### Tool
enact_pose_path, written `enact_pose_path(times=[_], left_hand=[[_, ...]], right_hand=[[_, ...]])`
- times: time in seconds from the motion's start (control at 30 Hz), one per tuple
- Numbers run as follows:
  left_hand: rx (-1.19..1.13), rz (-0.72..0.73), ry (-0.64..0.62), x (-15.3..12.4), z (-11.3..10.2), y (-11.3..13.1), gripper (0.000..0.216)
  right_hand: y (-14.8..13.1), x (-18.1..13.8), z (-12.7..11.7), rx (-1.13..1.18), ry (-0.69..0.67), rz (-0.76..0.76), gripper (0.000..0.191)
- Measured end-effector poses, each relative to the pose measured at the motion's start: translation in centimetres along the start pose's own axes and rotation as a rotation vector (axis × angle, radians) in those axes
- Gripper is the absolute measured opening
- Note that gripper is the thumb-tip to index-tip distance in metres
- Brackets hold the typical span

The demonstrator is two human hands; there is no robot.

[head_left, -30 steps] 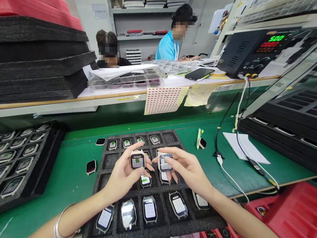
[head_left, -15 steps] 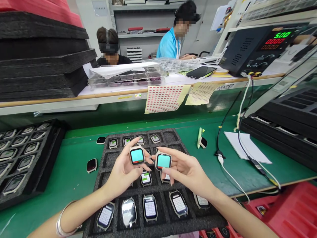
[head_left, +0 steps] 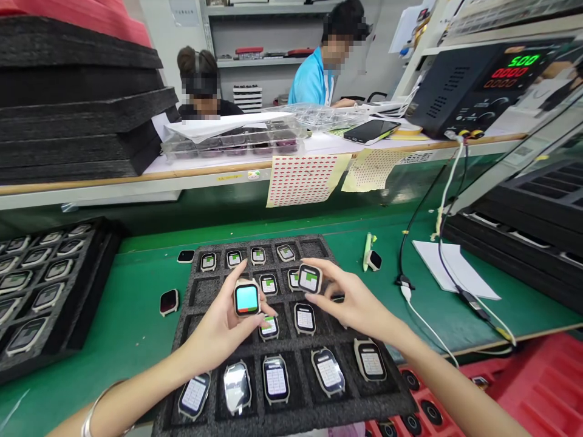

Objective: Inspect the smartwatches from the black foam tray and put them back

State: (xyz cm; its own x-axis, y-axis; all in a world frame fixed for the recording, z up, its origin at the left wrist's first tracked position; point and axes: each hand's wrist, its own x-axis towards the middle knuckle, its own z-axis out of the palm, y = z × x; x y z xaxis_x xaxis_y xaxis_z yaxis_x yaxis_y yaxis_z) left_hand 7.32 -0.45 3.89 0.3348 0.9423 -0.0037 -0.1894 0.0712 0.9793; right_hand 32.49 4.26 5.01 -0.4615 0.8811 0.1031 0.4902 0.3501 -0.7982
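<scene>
My left hand (head_left: pixel 228 315) is closed around a smartwatch (head_left: pixel 247 298) without a strap; its screen is cyan with a red strip at the bottom. Between the thumb and fingers of my right hand (head_left: pixel 344 297) is a second smartwatch (head_left: pixel 310 279), showing a white and green screen. Both are raised over a black foam tray (head_left: pixel 291 340) with square pockets. Several strapless watches lie in the pockets, among them a watch (head_left: pixel 276 379) with a white grid on its screen and a watch (head_left: pixel 237 387) with a glare-covered face. My right hand partly hides some pockets.
Left stands another filled foam tray (head_left: pixel 91 291). Two loose watches, one dark-screened (head_left: pixel 169 301), lie beside the middle tray. A green pen (head_left: pixel 367 252), cables, white paper (head_left: pixel 455 270) and stacked trays (head_left: pixel 537 224) are right. A power supply (head_left: pixel 473 91) sits on the shelf; two people are behind.
My right hand has moved slightly up and right with its watch, whose screen went from cyan to white and green. My left hand's watch has shifted slightly down and left.
</scene>
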Motion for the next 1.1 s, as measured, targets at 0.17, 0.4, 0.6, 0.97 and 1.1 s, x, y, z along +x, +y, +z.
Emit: enact_pose_path(times=[0.17,0.4,0.6,0.97,1.1], left_hand=[[0.570,-0.027,0.038,-1.6,-4.4,-1.7,0.043],[0.239,-0.100,0.101,-2.9,-7.1,-1.7,0.044],[0.122,-0.063,0.149,-2.5,-7.1,-2.1,0.037],[0.182,-0.027,0.138,-3.0,-7.8,-2.5,0.039],[0.413,-0.058,0.118,-3.7,-7.9,-2.1,0.041]], right_hand=[[4.5,0.9,-2.3,-0.227,-0.011,-0.065,0.042],[6.0,0.1,-3.6,-0.281,-0.162,-0.075,0.045],[7.5,0.3,-4.4,-0.362,-0.145,-0.061,0.051],[0.4,-6.9,4.6,-0.562,-0.270,-0.571,0.035],[-0.2,-6.6,7.0,-0.635,-0.242,-0.660,0.009]])
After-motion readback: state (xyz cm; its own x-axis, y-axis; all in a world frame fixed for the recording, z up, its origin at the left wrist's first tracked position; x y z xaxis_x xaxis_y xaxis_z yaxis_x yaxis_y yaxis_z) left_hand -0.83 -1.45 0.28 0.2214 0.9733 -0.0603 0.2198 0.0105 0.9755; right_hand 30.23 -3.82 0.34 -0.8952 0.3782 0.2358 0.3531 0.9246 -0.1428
